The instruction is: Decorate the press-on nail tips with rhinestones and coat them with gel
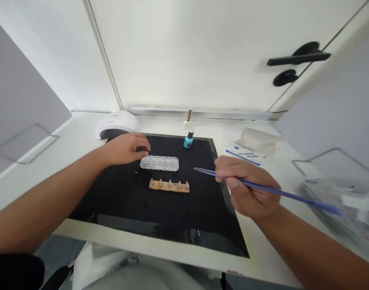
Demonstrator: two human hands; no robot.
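My right hand grips long blue tweezers, their thin tips pointing left over the black mat. At the left end of a clear compartment box, my left hand rests with its fingers curled; whether they pinch anything is hidden. Nearer to me lies a tan strip bearing several small shiny nail-shaped pieces, the leftmost with a red spot. A turquoise bottle with a silver cap stands at the mat's back.
Behind the mat are a white lamp and a pale bottle with a gold cap. An alcohol pad packet and a beige cloth lie right of the mat. Clear plastic bags sit at the far right.
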